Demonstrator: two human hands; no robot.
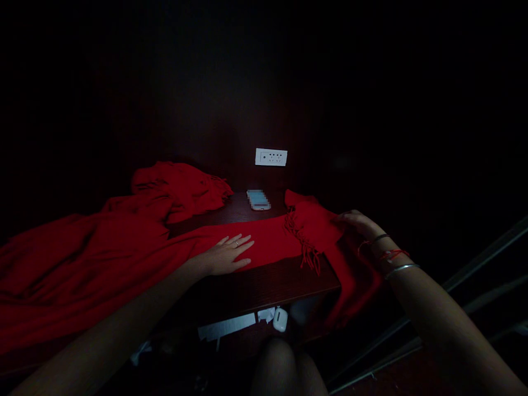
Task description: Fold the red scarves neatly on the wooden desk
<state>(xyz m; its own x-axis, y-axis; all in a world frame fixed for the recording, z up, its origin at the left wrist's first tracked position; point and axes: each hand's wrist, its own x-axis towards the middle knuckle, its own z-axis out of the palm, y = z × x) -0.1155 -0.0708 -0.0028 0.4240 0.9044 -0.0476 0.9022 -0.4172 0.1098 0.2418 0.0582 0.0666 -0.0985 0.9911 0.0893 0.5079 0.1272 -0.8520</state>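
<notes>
Red fringed scarf [268, 237] spread across a dark surface [264, 286]
The left hand [231, 256] lies flat and splayed on it (a ring [236, 243] shows); the right hand [358, 220] is at its right end, whether gripping I cannot tell. Beyond are a phone [258, 200] and a wall socket [271, 157].

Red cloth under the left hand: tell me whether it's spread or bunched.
Spread flat there: the left hand lies open on a smooth strip of cloth; farther left it is rumpled.
</notes>
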